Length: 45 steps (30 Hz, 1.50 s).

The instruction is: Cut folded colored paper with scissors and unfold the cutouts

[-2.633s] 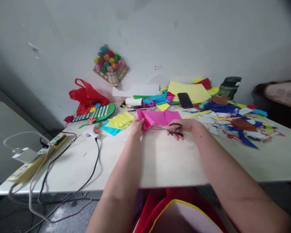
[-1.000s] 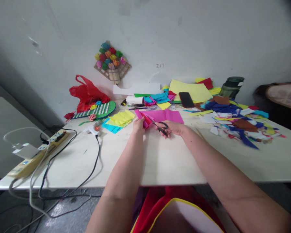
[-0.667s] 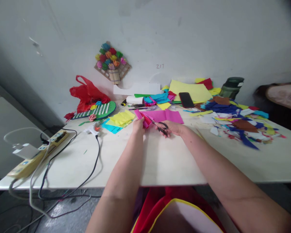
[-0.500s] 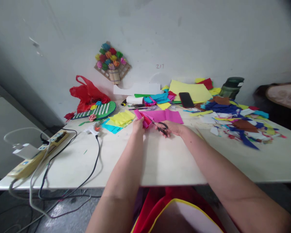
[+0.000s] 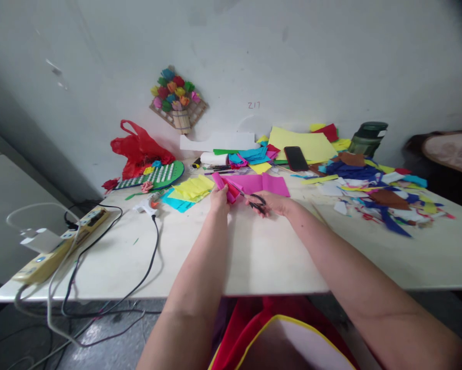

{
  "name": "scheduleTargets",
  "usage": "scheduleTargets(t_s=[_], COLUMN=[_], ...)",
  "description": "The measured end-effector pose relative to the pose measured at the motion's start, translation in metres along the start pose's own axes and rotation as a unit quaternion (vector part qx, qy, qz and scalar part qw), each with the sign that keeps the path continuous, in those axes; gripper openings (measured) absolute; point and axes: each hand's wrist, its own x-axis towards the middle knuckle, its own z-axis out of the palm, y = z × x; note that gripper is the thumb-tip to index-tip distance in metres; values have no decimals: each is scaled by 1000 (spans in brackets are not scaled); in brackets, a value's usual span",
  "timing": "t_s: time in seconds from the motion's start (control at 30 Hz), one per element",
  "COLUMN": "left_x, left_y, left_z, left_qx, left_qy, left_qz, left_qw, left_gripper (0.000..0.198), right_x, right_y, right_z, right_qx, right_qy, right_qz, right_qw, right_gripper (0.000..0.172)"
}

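My left hand point(image 5: 220, 199) pinches the left end of a strip of magenta paper point(image 5: 274, 184), where a red patch shows in the fold. In my right hand point(image 5: 269, 202) is a pair of black-handled scissors point(image 5: 258, 205), my fingers in the loops. The blades point left and lie at the folded paper near my left fingers. Whether they are fully closed is too small to tell. Left of my hands, yellow paper point(image 5: 192, 188) lies over a blue sheet point(image 5: 180, 204).
A glue gun point(image 5: 150, 206) with a black cord and a power strip point(image 5: 49, 257) lie on the left. Behind are a red plastic bag point(image 5: 136, 149), a phone point(image 5: 296, 159) and a green bottle point(image 5: 367, 140). Paper scraps point(image 5: 388, 198) pile up at the right.
The left end of the magenta paper has shifted very slightly left. Both hands keep their grip and nearly the same place.
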Motion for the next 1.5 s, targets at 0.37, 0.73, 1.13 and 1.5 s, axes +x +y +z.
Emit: scheduleTargets(t_s=[0.37, 0.73, 1.13, 1.5], left_x=[0, 0, 6, 5], left_y=[1, 1, -2, -7], left_z=[-1, -2, -6, -10], left_qx=[8, 16, 26, 51], left_qy=[0, 6, -5, -62], left_qz=[1, 5, 18, 33], left_qw=[1000, 1000, 999, 996], left_gripper=[11, 7, 5, 11], right_x=[2, 0, 9, 9], right_y=[2, -4, 3, 9], right_z=[-1, 4, 2, 1], right_qx=[1, -27, -57, -28], right_qy=[7, 25, 52, 23], right_qz=[-18, -27, -23, -38], right_qw=[1000, 999, 997, 999], right_gripper=[51, 46, 32, 38])
